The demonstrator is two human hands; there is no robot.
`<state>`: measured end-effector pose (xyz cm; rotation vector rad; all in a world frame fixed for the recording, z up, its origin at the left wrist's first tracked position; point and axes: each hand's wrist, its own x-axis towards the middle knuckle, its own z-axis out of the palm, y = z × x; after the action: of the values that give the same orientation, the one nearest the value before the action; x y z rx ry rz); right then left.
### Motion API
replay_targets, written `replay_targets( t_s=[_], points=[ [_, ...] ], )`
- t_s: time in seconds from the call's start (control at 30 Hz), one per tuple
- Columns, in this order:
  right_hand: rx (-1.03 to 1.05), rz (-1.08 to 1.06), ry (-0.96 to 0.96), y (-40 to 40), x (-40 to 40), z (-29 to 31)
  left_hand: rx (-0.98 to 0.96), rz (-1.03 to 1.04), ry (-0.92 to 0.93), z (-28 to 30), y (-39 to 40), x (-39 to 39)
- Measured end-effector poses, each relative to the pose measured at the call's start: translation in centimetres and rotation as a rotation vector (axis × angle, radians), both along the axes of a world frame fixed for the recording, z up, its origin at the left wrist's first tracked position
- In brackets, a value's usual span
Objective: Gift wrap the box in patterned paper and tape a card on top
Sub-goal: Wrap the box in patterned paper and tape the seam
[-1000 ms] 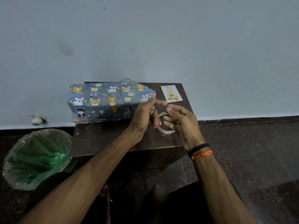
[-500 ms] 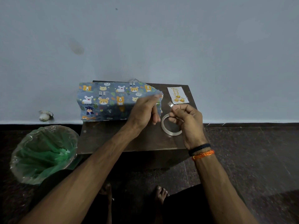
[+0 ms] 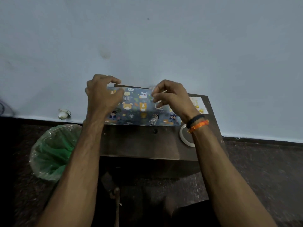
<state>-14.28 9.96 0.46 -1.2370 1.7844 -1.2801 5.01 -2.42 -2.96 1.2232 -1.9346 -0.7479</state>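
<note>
The box wrapped in blue animal-patterned paper (image 3: 141, 108) lies along the back of a small dark wooden table (image 3: 139, 141). My left hand (image 3: 103, 94) curls over the box's left end, thumb and fingers around its top corner. Above the right half of the box, my right hand (image 3: 170, 95) pinches a short pale piece of tape (image 3: 164, 91) between fingertips. The clear tape roll (image 3: 184, 138) lies flat on the table's right side, partly hidden by my right wrist. The white card with yellow print (image 3: 199, 104) rests at the table's back right corner.
A bin lined with a green plastic bag (image 3: 52, 151) stands on the floor left of the table. A small white object (image 3: 63, 114) lies by the wall's base. The pale wall rises right behind the table. Dark floor surrounds it.
My right hand has left the tape roll on the table and risen over the box with a tape piece. My left hand moved from the box's right end to its left end.
</note>
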Motion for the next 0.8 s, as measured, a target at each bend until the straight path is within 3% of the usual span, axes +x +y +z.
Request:
replay_targets(
  t_s=[0.27,0.5,0.8],
  points=[
    [0.347,0.244,0.384,-5.6,1.0,2.3,0.509,-0.019,0.127,-0.4,-1.2,1.3],
    [0.473,0.385,0.629,-7.4,1.9,4.6,0.537,-0.038,0.211,-0.8,-1.1,0.5],
    [0.642,0.502,0.759,-9.8,3.7,5.7,0.529,0.032,0.259,-1.7,-2.0,0.9]
  ],
)
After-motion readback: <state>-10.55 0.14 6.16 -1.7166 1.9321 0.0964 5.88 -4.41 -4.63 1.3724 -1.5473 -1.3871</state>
